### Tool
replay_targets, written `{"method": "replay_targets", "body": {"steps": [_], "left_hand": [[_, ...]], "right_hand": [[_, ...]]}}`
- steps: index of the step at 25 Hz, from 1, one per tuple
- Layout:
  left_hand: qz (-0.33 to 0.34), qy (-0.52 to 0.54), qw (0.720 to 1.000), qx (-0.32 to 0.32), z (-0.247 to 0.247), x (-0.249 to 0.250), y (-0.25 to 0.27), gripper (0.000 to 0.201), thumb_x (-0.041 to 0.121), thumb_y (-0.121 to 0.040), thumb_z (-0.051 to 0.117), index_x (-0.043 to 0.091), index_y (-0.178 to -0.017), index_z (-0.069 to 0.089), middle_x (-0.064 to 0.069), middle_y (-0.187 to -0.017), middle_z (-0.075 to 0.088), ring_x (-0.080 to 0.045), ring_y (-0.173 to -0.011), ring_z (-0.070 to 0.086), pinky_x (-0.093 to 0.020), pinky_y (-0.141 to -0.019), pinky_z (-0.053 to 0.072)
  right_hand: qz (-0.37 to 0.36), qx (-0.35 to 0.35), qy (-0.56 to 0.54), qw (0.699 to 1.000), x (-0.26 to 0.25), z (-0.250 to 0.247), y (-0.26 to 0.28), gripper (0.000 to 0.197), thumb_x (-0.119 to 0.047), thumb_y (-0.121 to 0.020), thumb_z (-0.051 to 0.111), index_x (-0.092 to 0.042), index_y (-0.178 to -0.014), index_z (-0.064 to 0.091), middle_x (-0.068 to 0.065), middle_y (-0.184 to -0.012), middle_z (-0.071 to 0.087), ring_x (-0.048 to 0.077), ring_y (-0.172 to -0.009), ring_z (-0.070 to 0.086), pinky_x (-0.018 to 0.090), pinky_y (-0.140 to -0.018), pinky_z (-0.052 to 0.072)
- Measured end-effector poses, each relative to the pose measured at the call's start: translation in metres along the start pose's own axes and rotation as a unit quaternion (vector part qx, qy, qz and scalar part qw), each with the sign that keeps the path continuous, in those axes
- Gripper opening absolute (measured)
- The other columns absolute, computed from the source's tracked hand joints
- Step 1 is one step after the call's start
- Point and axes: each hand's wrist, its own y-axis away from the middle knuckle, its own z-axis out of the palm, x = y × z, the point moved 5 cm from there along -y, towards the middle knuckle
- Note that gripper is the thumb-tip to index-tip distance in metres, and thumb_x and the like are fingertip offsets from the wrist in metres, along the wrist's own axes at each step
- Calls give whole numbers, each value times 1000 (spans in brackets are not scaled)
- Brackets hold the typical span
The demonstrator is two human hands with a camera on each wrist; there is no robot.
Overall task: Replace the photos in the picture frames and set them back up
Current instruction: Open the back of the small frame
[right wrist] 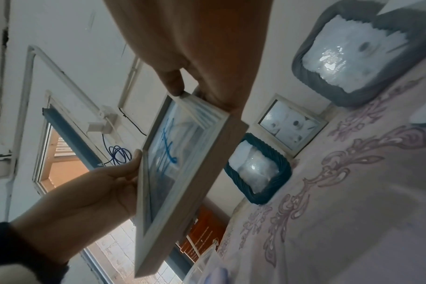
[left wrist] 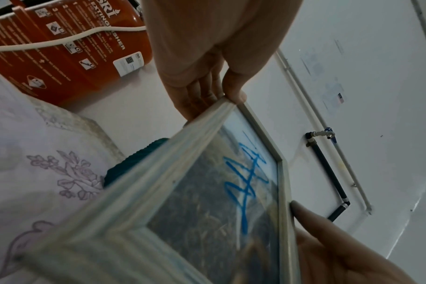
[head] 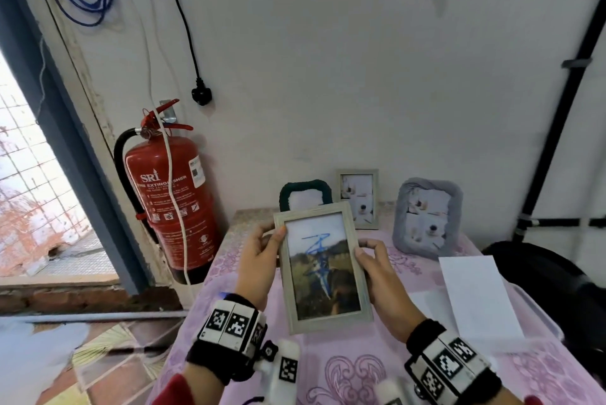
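We are holding a pale frame point(head: 323, 268) up over the worktop point(head: 354, 368), in the lower middle of the head view, its glass facing us. Our left hand point(head: 259, 260) is gripping its left edge near the top, thumb on the front and fingers behind; in the left wrist view the thumb point(left wrist: 234, 84) is pressing on the top corner of the frame point(left wrist: 158, 201). Our right hand point(head: 382, 276) is gripping the right edge, thumb on the front rim and fingers curled behind. The photo point(head: 319, 265) inside is showing a grassy landscape under a pale sky, with a blue scribble point(head: 316, 252) across it. Three more frames are standing at the far edge of the worktop by the wall: a dark green one point(head: 305, 193) partly hidden behind the held frame, a small pale one point(head: 358, 198) to its right, and a grey fabric one point(head: 428, 216) further right, the last two showing white dog pictures. A white sheet point(head: 475, 293) is lying at the right of the worktop on a clear lid point(head: 537, 313). A red extinguisher point(head: 172, 204) is hanging on the wall at the left.
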Motion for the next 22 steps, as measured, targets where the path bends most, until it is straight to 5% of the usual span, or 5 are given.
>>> {"method": "replay_targets", "body": {"steps": [5,9,12,17,22], "left_hand": [[-24,8,1000,-12,7,-12,7,23,21,-93,54,9,-112,60,-2,-86,72,-11,-71,68,-24,-60,55],[-20,-37,999,-22,12,-20,18,29,17,-93,52,13,-122,55,0,-104,65,-14,-93,61,-32,-81,51],[51,-169,984,-13,16,-17,30,44,17,-90,59,24,-131,45,6,-125,48,-5,-114,47,-28,-100,40],[165,-287,938,-97,58,-14,69,41,22,-88,61,27,-127,51,5,-123,51,-7,-116,45,-26,-102,38],[160,-210,957,-122,81,-16,81,41,21,-88,63,23,-127,51,10,-118,52,5,-113,47,-11,-95,39]], "right_hand": [[27,9,-75,997,12,-9,11,20,-23,-96,47,-18,-111,58,7,-99,71,19,-85,68,33,-73,57],[41,13,-99,994,14,-18,19,15,-18,-95,48,-17,-100,62,6,-92,70,15,-76,68,26,-62,57],[38,24,-111,993,13,-24,20,13,-16,-95,49,-16,-102,60,5,-88,71,14,-71,68,26,-59,57],[27,20,-134,990,12,-24,20,13,-12,-93,48,-13,-102,57,7,-89,72,16,-75,69,29,-63,58],[26,-27,-167,985,3,-18,19,33,-25,-98,36,-6,-115,57,24,-110,65,31,-91,63,46,-85,49]]}}
